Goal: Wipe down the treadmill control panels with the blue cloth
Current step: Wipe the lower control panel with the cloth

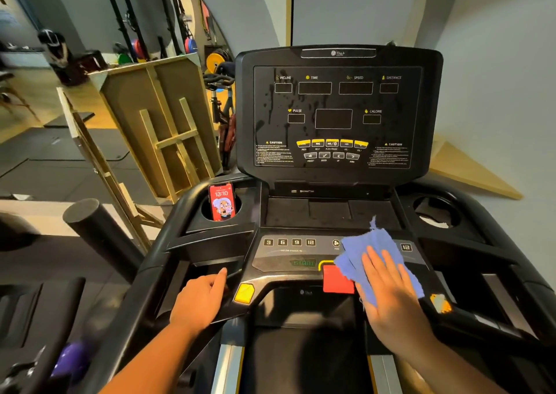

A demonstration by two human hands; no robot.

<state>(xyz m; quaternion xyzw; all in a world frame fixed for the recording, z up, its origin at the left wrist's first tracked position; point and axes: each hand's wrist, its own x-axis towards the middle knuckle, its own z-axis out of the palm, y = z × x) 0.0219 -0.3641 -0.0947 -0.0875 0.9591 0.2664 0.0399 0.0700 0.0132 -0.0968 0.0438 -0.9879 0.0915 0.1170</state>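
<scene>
Gym flooring and stacked wooden frames [156,123] fill the left side, with a pale wall close behind the treadmill on the right, leaving little room past the console's right edge. On the lower control panel [288,255], the right hand [388,291] presses the blue cloth [370,252] flat with straight, spread fingers; the cloth covers the panel's right half and overlaps the red stop button [335,279], hiding all right-hand keys but "12". Free panel lies to the left, where keys read 3, 6, 9, 12 above "INCLINE CHOICE" and a green "START". The left hand [201,300] grips the left handrail [186,273], fingers curled over it. A phone [222,202] showing 13:10 stands in the left cup holder. The upright display [337,114] reads INCLINE, TIME, SPEED, DISTANCE, PULSE, CALORIE and CAUTION; its fine print is unreadable, and dark drips mark its surface.
</scene>
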